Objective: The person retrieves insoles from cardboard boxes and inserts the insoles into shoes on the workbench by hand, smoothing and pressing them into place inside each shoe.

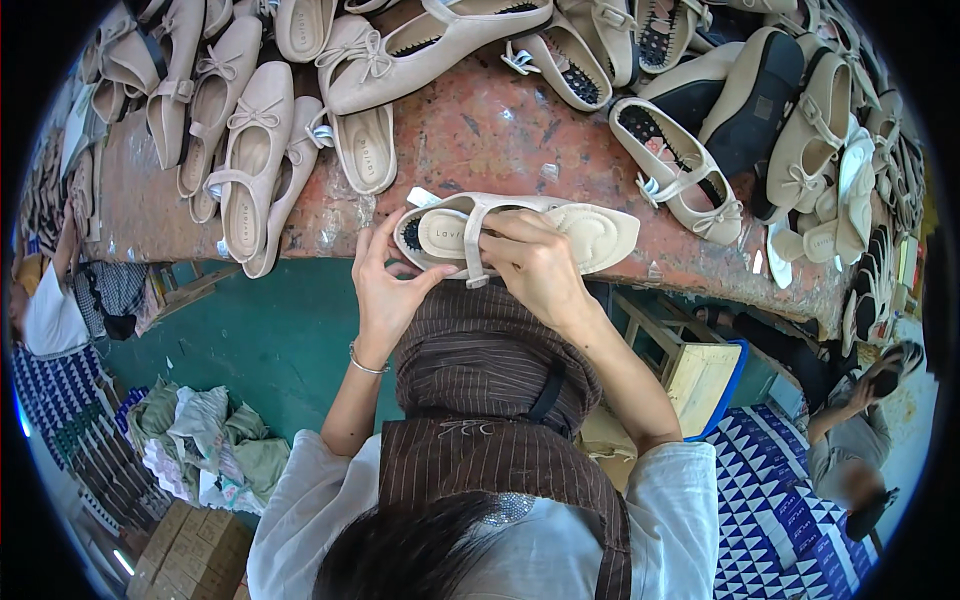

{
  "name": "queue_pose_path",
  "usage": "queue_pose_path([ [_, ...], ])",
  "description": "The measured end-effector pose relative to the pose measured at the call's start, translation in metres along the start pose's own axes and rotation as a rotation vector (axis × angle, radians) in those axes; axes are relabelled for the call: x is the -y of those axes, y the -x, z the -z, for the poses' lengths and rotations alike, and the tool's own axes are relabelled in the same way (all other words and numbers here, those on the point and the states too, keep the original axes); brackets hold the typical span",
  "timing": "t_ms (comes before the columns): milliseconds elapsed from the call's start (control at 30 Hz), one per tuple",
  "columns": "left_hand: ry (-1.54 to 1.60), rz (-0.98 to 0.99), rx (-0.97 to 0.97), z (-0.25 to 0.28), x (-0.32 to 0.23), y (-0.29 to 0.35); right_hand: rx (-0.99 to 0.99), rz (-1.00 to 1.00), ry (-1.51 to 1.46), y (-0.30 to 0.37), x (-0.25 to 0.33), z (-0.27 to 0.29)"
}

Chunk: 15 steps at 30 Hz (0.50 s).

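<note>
A beige strapped flat shoe [473, 240] lies sideways at the table's near edge, heel to the left. My left hand [393, 288] grips its heel end, thumb on the near side and fingers behind. Inside and over the shoe runs a cream insole [598, 238]; its heel part shows within the shoe and its padded front part at the toe end. My right hand [535, 262] is closed around the insole's middle, just right of the strap, with fingertips hidden inside the shoe. Dark lining shows at the heel.
The worn red table [480, 140] carries beige bow shoes [255, 150] on the left and more shoes [685, 170] on the right. Loose insoles [822, 240] lie among the right pile. Wooden stools [690, 380] stand below; another person [850, 440] sits at right.
</note>
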State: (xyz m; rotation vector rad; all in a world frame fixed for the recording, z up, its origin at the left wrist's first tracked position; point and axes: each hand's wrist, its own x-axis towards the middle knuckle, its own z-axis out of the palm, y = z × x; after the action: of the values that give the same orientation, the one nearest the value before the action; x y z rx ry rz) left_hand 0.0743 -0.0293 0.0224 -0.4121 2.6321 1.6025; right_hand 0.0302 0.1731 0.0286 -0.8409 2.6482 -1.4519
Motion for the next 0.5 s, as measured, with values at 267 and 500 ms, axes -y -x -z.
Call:
queue_pose_path([
  [267,0.175,-0.042,-0.049,-0.003,0.023,-0.009,0.066,-0.049,-0.012,-0.007,-0.004,-0.027],
  [500,0.355,0.203,-0.084,-0.007,0.023,-0.02,0.089,0.023,0.177,-0.004,-0.005,-0.036],
])
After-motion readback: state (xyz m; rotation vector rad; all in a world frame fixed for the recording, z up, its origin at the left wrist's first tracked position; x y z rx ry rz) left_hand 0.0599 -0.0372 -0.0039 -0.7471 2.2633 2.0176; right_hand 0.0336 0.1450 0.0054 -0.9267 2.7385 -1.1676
